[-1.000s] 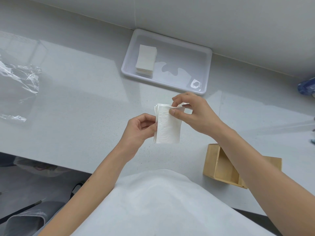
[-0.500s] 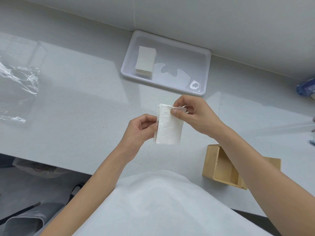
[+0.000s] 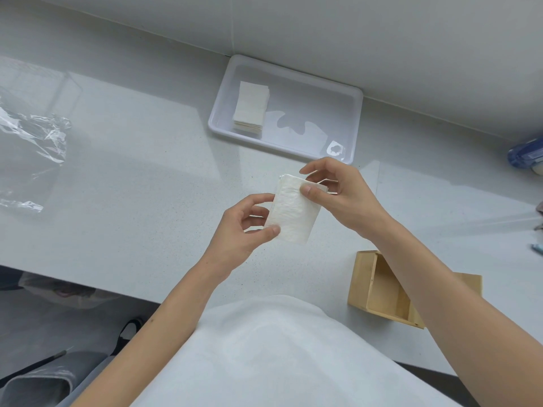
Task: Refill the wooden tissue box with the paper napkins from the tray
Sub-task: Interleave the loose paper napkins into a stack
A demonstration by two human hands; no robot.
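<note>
A small stack of white paper napkins (image 3: 293,215) is held upright above the counter between both hands. My left hand (image 3: 244,227) pinches its lower left edge with thumb and fingers. My right hand (image 3: 340,192) grips its top right corner, thumb on the front face. The open wooden tissue box (image 3: 379,286) lies at the near right of the counter, partly hidden under my right forearm. A second stack of napkins (image 3: 251,110) rests in the left end of the white tray (image 3: 357,121) against the back wall.
Crumpled clear plastic wrap (image 3: 32,151) lies on the counter at the far left. A blue object (image 3: 526,152) pokes in at the right edge. The grey counter's front edge runs just below my left wrist, with dark items under it.
The held stack has tilted slightly and my left thumb has come round onto its front lower corner. The hands stay in about the same place above the counter.
</note>
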